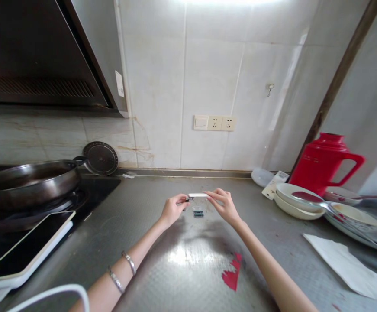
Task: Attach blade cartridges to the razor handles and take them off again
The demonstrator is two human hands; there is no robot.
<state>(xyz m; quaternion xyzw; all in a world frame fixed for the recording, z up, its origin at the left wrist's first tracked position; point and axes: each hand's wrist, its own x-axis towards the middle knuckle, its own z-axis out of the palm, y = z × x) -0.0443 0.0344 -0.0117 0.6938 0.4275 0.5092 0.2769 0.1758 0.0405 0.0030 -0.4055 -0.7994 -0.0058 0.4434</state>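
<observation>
A slim white bar-shaped object (198, 195) is held level above the steel counter (162, 268); its exact kind is too small to tell. My right hand (223, 205) pinches its right end between thumb and fingers. At its left end, my left hand (172, 210) is closed on a small black piece (187, 199), close to or touching the bar. On the counter just below lie a few small dark teal pieces (198, 212), side by side, nearest to both hands. Two silver bracelets (122, 273) circle my left forearm.
A torn red scrap (233, 274) lies in front. At left are a steel pan (29, 182) on the stove and a phone (29, 245) with a white cable (55, 289). Bowls (300, 208), a white napkin (347, 264) and a red thermos jug (321, 162) stand at right.
</observation>
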